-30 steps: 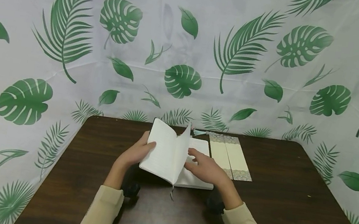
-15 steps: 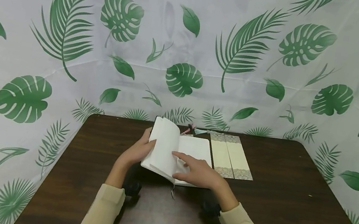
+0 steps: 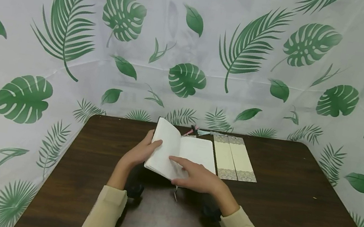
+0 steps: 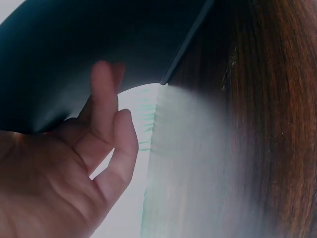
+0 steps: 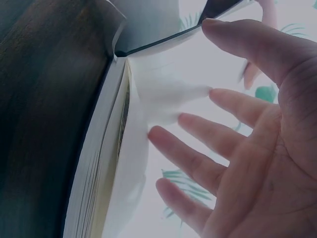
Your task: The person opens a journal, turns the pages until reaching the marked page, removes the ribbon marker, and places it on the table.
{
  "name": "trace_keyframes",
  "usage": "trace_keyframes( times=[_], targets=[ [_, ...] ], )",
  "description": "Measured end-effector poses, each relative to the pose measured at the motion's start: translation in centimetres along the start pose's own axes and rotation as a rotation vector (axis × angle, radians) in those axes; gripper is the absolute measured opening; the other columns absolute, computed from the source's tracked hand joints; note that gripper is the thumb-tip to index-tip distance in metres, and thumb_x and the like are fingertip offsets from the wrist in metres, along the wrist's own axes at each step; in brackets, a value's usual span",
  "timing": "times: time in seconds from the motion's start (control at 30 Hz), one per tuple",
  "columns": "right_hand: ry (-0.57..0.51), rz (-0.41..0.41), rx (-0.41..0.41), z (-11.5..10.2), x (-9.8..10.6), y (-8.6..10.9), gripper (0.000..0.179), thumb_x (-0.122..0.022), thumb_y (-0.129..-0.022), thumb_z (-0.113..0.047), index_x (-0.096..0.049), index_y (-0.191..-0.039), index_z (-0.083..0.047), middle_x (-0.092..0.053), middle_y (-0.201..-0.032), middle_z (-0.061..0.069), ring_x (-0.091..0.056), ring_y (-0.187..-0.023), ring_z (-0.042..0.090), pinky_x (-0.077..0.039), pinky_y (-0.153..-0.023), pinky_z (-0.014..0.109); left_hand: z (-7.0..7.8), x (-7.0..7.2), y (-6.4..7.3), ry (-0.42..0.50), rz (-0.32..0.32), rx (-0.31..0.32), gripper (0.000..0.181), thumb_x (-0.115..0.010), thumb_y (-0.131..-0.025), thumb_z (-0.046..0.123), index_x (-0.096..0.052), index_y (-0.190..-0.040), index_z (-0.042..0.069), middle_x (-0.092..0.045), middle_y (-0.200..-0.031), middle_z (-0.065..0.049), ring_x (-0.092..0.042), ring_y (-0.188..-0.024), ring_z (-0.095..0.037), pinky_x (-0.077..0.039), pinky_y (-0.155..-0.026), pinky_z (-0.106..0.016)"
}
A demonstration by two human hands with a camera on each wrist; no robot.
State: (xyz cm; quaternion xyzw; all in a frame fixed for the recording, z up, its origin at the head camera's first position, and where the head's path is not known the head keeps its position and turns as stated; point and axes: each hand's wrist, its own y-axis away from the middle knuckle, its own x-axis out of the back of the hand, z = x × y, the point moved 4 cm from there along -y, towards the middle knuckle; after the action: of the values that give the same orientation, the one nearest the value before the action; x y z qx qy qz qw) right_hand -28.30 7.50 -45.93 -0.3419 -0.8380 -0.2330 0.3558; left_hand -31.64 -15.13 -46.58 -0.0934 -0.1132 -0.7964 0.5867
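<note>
An open notebook (image 3: 168, 137) with white pages and a dark cover stands at the middle of the table, its left half raised and tilted. My left hand (image 3: 140, 152) holds that half, thumb on the page and the other fingers behind the dark cover (image 4: 133, 44). Over the lower page, my right hand (image 3: 198, 176) spreads its fairly straight fingers. Its fingertips meet a page in the right wrist view. Among the pages there, a yellowish layer (image 5: 110, 168) with a dark patterned edge shows. A thin ribbon (image 3: 175, 195) hangs from the spine.
Two cream bookmarks (image 3: 223, 154) with patterned ends lie side by side right of the notebook. A pale blue tassel (image 3: 204, 132) and a pink tassel (image 3: 189, 131) lie behind it. The dark wooden table (image 3: 295, 211) ends at a leaf-print cloth backdrop (image 3: 195, 32).
A leaf that stood upright has been turned over to the left and now lies against the raised half. My right hand has moved left and slightly down with it. The left hand keeps its hold.
</note>
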Motion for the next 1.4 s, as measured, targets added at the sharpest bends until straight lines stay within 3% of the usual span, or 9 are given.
trace_keyframes(
  times=[0.27, 0.53, 0.77, 1.07, 1.4],
  targets=[
    [-0.003, -0.014, -0.002, 0.1, 0.0, 0.0, 0.072, -0.070, -0.105, -0.041, -0.039, -0.168, -0.023, -0.044, -0.169, 0.006, -0.051, -0.149, 0.031, -0.044, -0.119, 0.057, 0.2, 0.0, -0.1, 0.021, -0.036, -0.032, 0.065, -0.034, -0.117, 0.024, -0.001, -0.170, 0.004, -0.037, -0.155, -0.030, -0.064, -0.114, -0.034, -0.055, -0.090, -0.037],
    [-0.014, -0.020, -0.020, 0.5, 0.4, 0.3, 0.076, -0.067, -0.107, -0.041, -0.036, -0.169, -0.011, -0.039, -0.172, 0.012, -0.041, -0.158, 0.033, -0.038, -0.124, 0.058, 0.3, -0.1, 0.1, 0.029, -0.039, -0.031, 0.065, -0.032, -0.117, 0.023, 0.002, -0.170, 0.003, -0.034, -0.156, -0.031, -0.063, -0.114, -0.035, -0.054, -0.090, -0.037],
    [0.114, -0.055, -0.007, 1.5, 0.5, 0.2, 0.063, -0.067, -0.107, -0.038, -0.052, -0.157, -0.002, -0.056, -0.159, 0.015, -0.054, -0.145, 0.036, -0.045, -0.116, 0.059, 0.4, -0.2, 0.0, 0.048, -0.048, -0.033, 0.064, -0.031, -0.117, 0.022, 0.001, -0.169, 0.003, -0.034, -0.152, -0.031, -0.060, -0.111, -0.033, -0.053, -0.088, -0.035],
    [0.276, -0.061, -0.149, 2.8, 1.1, 1.2, 0.073, -0.081, -0.095, -0.041, -0.055, -0.159, -0.016, -0.043, -0.171, 0.010, -0.041, -0.156, 0.041, -0.037, -0.120, 0.067, 0.3, -0.2, 0.0, 0.042, -0.043, -0.020, 0.065, -0.031, -0.117, 0.023, 0.002, -0.169, 0.004, -0.035, -0.151, -0.031, -0.061, -0.106, -0.032, -0.053, -0.085, -0.035],
    [0.317, -0.052, -0.196, 2.9, 2.0, 1.4, 0.079, -0.088, -0.090, -0.036, -0.055, -0.158, -0.016, -0.043, -0.171, 0.012, -0.043, -0.154, 0.044, -0.035, -0.119, 0.071, 0.3, -0.1, 0.2, 0.038, -0.037, -0.018, 0.063, -0.031, -0.117, 0.022, 0.000, -0.169, 0.004, -0.035, -0.151, -0.030, -0.061, -0.105, -0.032, -0.052, -0.086, -0.035]
  ],
)
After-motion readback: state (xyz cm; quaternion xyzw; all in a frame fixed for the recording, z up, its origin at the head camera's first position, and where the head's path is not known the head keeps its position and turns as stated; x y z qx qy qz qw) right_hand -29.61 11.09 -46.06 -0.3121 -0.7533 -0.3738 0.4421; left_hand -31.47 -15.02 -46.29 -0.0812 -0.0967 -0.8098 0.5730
